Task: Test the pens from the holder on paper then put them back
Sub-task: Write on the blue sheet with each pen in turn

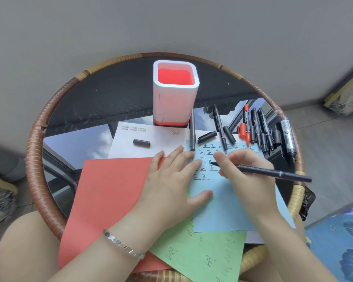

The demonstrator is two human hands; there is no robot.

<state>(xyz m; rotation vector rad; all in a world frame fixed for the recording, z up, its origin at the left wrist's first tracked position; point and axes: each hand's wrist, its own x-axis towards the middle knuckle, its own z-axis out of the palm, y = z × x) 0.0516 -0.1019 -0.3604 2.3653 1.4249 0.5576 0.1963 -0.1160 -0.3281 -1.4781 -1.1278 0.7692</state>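
On the round table (35, 159) with its wrapped wicker rim, a red sheet (110, 190) lies farthest left, running under the left hand (171, 180). That hand lies flat with straight, slightly spread fingers, palm on the red sheet and fingertips and thumb pressing the blue sheet (222, 210); a silver bracelet (122, 244) circles its wrist. Beyond its fingers lies a white printed sheet (130, 137) with a short dark cap (141, 143) lying on it. Farther back, beyond and between the two hands, stands the holder (175, 94): a tall white tub with rounded corners, a bright red inside and a red band round its base. A grey pen (192, 131) lies just right of the holder, its tip reaching the blue sheet near the left fingertips. The blue sheet carries rows of small handwritten marks in black and red, and a green sheet (202, 255), also marked, lies partly under it, nearer the person. The right hand (247, 174) pinches a slim black pen (273, 173) near its fine tip, which touches the blue sheet just beside the left fingertips; the barrel, with a pale band near its end, sticks out to the right past the hand. Beyond the right hand lie uncapped markers (262, 131), mostly black, with one red marker (247, 125) among them, several loose caps beside them, and a thicker marker with a pale label at the far right.
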